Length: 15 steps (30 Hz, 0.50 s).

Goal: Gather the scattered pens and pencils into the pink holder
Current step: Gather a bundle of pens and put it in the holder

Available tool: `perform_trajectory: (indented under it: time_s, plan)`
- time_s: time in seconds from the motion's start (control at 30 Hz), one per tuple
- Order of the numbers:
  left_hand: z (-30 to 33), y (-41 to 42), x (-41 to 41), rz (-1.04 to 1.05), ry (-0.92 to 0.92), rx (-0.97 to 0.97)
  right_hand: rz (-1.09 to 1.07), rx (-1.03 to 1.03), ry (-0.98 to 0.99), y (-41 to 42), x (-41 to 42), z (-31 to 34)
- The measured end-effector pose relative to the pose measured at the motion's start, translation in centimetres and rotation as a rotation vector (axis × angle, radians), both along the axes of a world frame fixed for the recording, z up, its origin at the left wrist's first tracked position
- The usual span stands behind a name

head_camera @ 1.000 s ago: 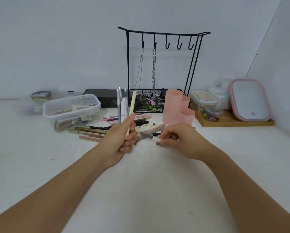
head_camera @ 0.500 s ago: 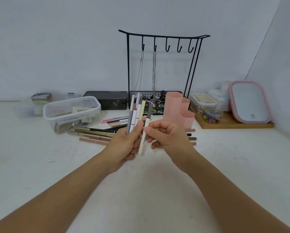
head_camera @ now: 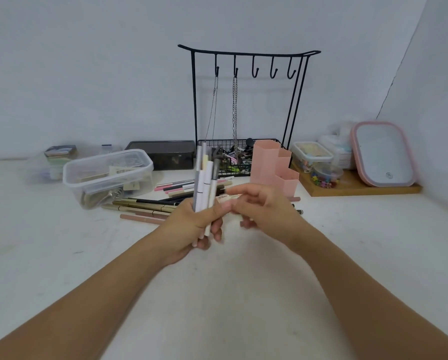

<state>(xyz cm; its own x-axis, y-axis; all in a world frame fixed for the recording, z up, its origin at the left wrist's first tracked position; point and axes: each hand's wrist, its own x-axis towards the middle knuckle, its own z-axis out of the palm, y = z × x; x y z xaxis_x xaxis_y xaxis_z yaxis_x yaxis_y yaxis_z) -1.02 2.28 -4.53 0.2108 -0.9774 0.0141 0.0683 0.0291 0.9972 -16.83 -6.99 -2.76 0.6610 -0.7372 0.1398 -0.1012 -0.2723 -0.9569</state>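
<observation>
White pens (about five) in left hand fingers; right hand loosely curled, empty.

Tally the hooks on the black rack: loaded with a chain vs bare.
Loaded hooks, one chain each: 2
Bare hooks: 3
Total hooks on the black rack: 5
</observation>
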Motion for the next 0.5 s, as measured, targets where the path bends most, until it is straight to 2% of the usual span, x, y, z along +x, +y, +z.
perform_trajectory:
  time_s: [0.1,0.2,0.4,0.5]
  plan:
    - [0.1,-0.4,0.7,0.101,0.146,-0.011,-0.167,-0.382,0.343,-2.1,-2.4,0.4]
    - [0.2,-0.4,1.2,0.133,0.216,0.009,-0.123,-0.472,0.585,-3.1,-4.0,0.2]
    - [0.5,-0.3,0.9,0.137,0.158,0.068,-0.116,-0.537,0.664,-3.2,-3.5,-0.3]
    - [0.6,-0.3,0.8,0.152,0.159,0.069,-0.106,-0.529,0.579,-2.9,-3.3,-0.1]
